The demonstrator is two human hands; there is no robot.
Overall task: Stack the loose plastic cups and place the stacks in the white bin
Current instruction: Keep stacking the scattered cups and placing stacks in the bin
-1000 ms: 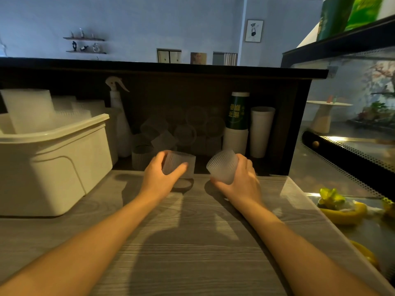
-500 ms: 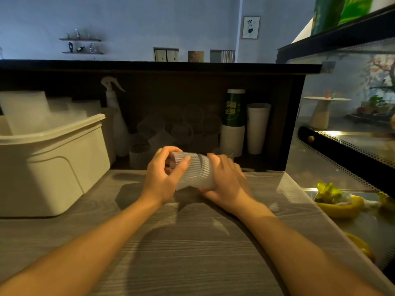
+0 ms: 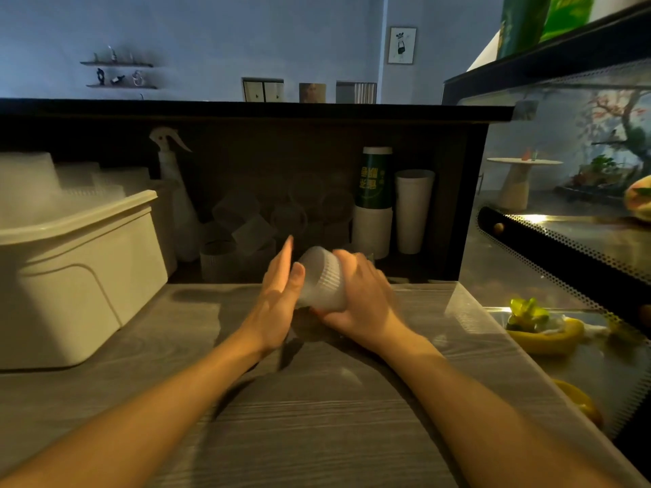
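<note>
- A grey wood-grain table is stretching under both forearms, its matte surface running back to a dark recess.
- The white bin, a smooth, round-cornered plastic tub with a lipped rim, is standing at the table's left edge, well to the left of both hands; pale translucent containers are rising above its rim.
- Loose plastic cups, clear and faintly visible, are lying jumbled in the shadowed recess just beyond the hands, beside a white spray bottle and tall paper cups.
- The right hand is gripping the ribbed cup stack, fingers curled around its translucent, fluted wall; the stack is lying tilted, its closed base pointing up and to the left.
- The left hand is holding nothing, fingers straight and palm facing the stack's base, touching or nearly so; blur is making contact hard to judge.
- The bin is lying on the left hand's side, so carrying the stack there looks likely to call for a leftward sweep across the table.
</note>
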